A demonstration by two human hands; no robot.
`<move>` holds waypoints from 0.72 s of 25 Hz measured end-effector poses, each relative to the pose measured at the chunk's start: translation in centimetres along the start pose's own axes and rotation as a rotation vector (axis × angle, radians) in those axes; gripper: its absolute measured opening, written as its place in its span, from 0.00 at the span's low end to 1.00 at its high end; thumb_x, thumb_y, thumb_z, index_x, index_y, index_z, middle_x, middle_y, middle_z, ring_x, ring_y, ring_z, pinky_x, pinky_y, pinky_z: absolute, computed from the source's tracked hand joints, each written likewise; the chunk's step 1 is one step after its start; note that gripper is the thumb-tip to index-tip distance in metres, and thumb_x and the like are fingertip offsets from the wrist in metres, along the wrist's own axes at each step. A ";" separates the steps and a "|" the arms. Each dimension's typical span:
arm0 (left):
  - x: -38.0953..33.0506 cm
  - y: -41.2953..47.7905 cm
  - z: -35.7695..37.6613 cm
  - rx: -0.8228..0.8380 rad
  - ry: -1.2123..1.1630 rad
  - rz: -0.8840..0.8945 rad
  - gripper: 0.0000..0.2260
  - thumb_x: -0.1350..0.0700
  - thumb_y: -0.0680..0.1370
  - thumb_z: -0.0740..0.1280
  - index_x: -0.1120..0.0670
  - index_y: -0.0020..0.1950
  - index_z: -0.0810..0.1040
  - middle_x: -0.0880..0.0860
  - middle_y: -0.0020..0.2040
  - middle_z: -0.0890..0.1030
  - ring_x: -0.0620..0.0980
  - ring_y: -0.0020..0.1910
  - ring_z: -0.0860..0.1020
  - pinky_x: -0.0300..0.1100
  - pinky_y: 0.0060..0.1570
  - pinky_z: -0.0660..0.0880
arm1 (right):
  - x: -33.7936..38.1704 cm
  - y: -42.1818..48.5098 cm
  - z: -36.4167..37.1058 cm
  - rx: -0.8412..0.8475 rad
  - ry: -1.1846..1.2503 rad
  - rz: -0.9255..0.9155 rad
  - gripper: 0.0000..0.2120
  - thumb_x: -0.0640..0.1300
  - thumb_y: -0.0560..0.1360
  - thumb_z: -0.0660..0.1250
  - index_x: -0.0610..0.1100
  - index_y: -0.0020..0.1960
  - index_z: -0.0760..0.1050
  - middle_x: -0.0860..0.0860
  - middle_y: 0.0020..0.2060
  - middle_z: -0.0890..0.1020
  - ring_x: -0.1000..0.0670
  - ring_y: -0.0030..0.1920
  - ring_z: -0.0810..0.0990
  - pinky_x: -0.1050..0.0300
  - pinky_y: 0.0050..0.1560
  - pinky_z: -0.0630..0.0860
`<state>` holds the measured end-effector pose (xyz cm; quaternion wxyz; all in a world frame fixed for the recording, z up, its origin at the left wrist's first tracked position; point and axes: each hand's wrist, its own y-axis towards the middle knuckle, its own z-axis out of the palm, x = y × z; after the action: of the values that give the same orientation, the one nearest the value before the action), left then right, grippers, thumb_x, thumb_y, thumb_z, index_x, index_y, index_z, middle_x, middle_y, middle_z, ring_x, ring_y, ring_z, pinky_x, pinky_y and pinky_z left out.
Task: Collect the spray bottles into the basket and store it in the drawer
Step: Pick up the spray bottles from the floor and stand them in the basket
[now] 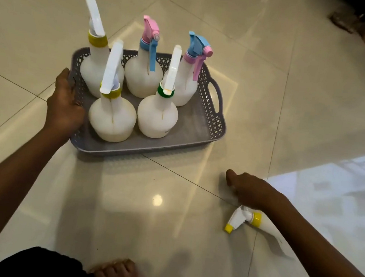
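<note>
A grey plastic basket (202,127) with lattice walls sits on the tiled floor. Several white spray bottles stand upright inside it, among them one with a pink head (142,77), one with a blue head (187,88), one with a green collar (156,118) and one with a yellow collar (112,121). My left hand (64,103) grips the basket's left rim. Another white bottle with a yellow collar and nozzle (251,221) lies on its side on the floor at the right, partly under my right forearm. Just above that bottle my right hand (247,188) rests on the floor, fingers curled, holding nothing.
Glossy beige floor tiles (148,212) surround the basket. My bare foot (117,271) and dark-clothed knees are at the bottom edge. A dark area with a brownish object (350,25) lies at the top right. A bright window reflection covers the floor at the right.
</note>
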<state>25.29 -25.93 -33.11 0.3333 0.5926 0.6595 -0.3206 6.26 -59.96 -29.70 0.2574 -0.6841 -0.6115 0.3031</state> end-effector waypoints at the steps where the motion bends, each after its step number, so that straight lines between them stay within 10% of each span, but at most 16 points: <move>1: 0.0 0.1 0.2 0.003 -0.003 -0.004 0.27 0.56 0.78 0.62 0.51 0.74 0.56 0.56 0.70 0.70 0.59 0.67 0.69 0.48 0.64 0.65 | -0.4 0.4 0.0 -0.034 0.052 -0.017 0.18 0.36 0.72 0.65 0.43 0.59 0.64 0.42 0.53 0.77 0.45 0.45 0.77 0.51 0.45 0.77; 10: -0.4 0.1 1.1 0.032 0.003 0.016 0.27 0.59 0.77 0.62 0.50 0.74 0.57 0.55 0.70 0.70 0.59 0.68 0.69 0.48 0.64 0.65 | -1.7 -2.1 1.4 0.202 -0.133 0.147 0.40 0.45 0.61 0.77 0.45 0.65 0.57 0.49 0.48 0.73 0.47 0.44 0.74 0.56 0.45 0.68; 18: -1.3 -0.5 2.0 0.044 -0.021 0.013 0.27 0.60 0.77 0.61 0.51 0.75 0.57 0.54 0.71 0.70 0.56 0.69 0.68 0.40 0.63 0.63 | -1.0 -2.3 -3.8 -0.261 0.169 -0.194 0.25 0.41 0.66 0.73 0.46 0.59 0.67 0.48 0.45 0.80 0.50 0.40 0.74 0.64 0.37 0.70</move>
<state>25.03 -28.36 -33.14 0.3290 0.6007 0.6450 -0.3390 7.39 -60.64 -25.38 0.2447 -0.6726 -0.6849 0.1364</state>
